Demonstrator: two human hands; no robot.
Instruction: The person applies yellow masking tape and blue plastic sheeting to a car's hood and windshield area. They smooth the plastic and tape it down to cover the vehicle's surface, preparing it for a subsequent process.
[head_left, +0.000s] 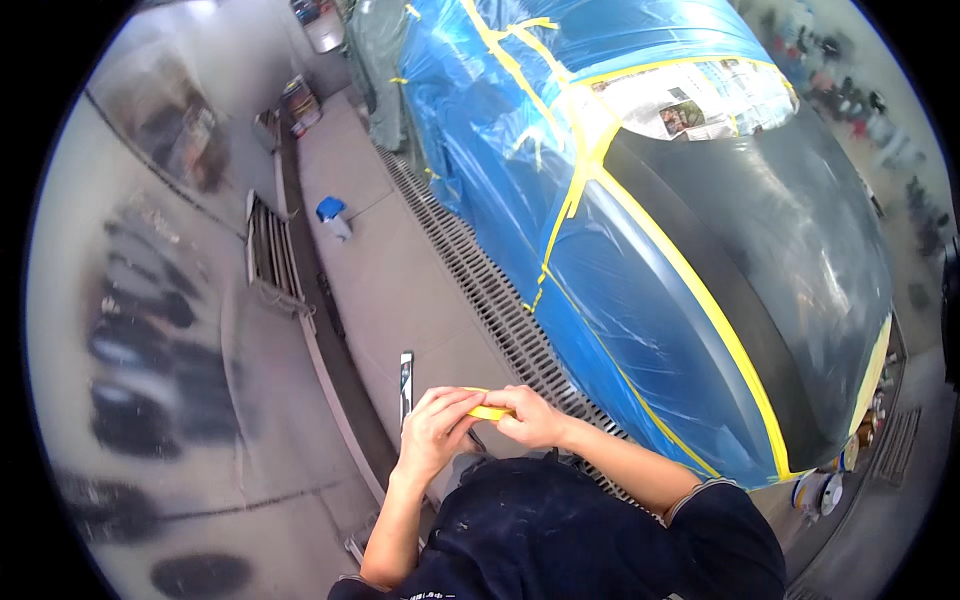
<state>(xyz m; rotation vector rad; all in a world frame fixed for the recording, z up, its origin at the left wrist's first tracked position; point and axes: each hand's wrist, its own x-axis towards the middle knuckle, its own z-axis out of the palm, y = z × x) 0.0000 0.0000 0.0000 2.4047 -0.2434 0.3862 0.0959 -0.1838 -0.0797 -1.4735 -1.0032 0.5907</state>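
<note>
Both my hands meet in front of my chest on a roll of yellow masking tape (490, 411). My left hand (437, 425) grips the roll's left side with fingers curled over it. My right hand (532, 415) pinches the right side, fingertips at the tape's edge. To the right stands a car (800, 260) with a bare dark grey hood. Blue plastic sheeting (500, 150) covers its side, held by yellow tape lines (690, 280), and newspaper (700, 100) masks the windscreen.
A metal floor grate (490, 290) runs along the car's side. On the concrete floor lie a blue and white object (333, 214) and a narrow dark strip (406, 385). A paint-stained wall (150, 350) with a vent (270, 255) stands at the left. Cans (300, 100) sit farther back.
</note>
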